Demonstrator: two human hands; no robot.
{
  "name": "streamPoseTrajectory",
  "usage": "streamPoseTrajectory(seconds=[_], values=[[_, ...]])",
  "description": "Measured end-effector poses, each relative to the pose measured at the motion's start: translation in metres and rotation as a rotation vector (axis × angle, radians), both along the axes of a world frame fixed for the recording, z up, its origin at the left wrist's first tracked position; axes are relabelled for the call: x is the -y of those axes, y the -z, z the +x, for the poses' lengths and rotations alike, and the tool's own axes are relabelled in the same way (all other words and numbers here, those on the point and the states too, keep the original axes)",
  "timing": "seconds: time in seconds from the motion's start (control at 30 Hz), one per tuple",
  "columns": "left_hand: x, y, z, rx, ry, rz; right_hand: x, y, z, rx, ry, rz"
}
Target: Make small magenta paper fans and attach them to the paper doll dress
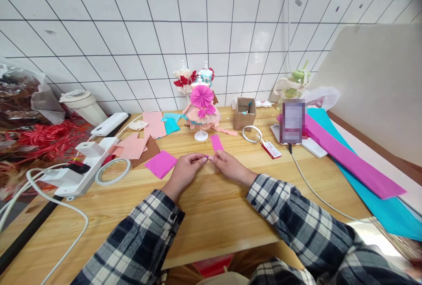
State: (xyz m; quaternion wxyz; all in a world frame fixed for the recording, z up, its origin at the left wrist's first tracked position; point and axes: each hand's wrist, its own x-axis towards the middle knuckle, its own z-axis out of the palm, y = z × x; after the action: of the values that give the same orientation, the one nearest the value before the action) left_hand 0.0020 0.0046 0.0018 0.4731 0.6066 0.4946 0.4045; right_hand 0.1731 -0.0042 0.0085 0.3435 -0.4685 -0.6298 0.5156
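Note:
My left hand [187,169] and my right hand [231,167] meet over the middle of the wooden table, both closed in a pinch. Between the fingertips a tiny bit of magenta paper [207,156] shows; the fingers cover most of it. Just beyond the right hand is a magenta paper strip [216,142]; I cannot tell whether it touches the fingers. Left of my left hand lies a folded magenta paper square [161,164]. A small dress form [201,115] in a peach skirt with magenta pleated paper rosettes stands behind my hands.
Two more dressed forms stand behind. Left are a tape roll [113,171], a power strip [82,166], paper scraps [153,124] and a cup [83,107]. Right are a cardboard box [245,113], a ring of tape [252,134], a phone [292,121] with cable and long paper sheets [356,159].

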Motion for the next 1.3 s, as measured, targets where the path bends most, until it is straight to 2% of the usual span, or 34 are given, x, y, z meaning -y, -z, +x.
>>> streamPoseTrajectory(seconds=[0.37, 0.63, 0.9, 1.13, 1.3], values=[[-0.001, 0.000, 0.000, 0.018, 0.007, 0.004, -0.004, 0.009, 0.000, 0.017, 0.000, 0.056], [-0.001, -0.001, 0.001, -0.012, 0.002, 0.016, -0.004, 0.009, 0.001, -0.006, -0.021, 0.027], [-0.001, -0.003, 0.000, 0.043, -0.047, -0.019, -0.006, 0.015, 0.003, -0.004, -0.029, 0.065], [-0.001, -0.006, 0.000, 0.019, -0.034, -0.022, -0.008, 0.013, 0.007, -0.024, -0.058, 0.034], [-0.003, -0.006, -0.004, -0.033, 0.014, -0.026, -0.006, 0.004, 0.008, -0.006, -0.065, 0.035]])
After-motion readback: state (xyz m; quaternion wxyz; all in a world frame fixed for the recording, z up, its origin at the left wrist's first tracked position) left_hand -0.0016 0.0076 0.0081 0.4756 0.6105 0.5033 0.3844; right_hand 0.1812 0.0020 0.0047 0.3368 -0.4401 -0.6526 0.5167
